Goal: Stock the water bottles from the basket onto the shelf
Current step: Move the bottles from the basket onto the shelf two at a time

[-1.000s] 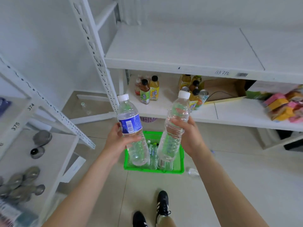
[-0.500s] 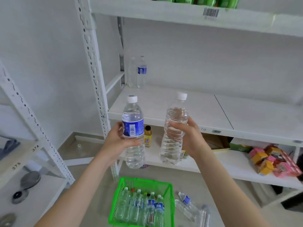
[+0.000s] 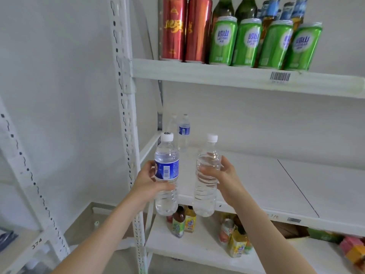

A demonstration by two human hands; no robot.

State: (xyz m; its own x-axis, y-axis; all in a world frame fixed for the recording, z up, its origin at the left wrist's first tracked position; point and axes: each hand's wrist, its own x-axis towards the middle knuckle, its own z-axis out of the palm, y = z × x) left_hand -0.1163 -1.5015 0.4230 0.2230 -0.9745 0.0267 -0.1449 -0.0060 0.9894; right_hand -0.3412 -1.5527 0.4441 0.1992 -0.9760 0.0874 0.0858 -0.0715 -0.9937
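Note:
My left hand point(image 3: 147, 183) grips a clear water bottle with a blue label point(image 3: 166, 171), held upright in front of the white middle shelf point(image 3: 266, 184). In my right hand point(image 3: 227, 178) is a second clear water bottle without a label point(image 3: 206, 186), also upright and white-capped. Both bottles hang just before the shelf's front edge, a hand's width apart. Two water bottles point(image 3: 183, 133) stand at the shelf's back left corner. The basket is out of view.
A white perforated upright post point(image 3: 126, 123) rises just left of my left hand. Red and green cans point(image 3: 223, 40) line the upper shelf. Small juice bottles point(image 3: 182, 221) and cartons sit on the lower shelf. Another white rack point(image 3: 29, 175) stands at the left.
Both hands have lifted their bottles from above the green basket up to the middle shelf's height. My view has risen, so the basket and floor have dropped out of sight.

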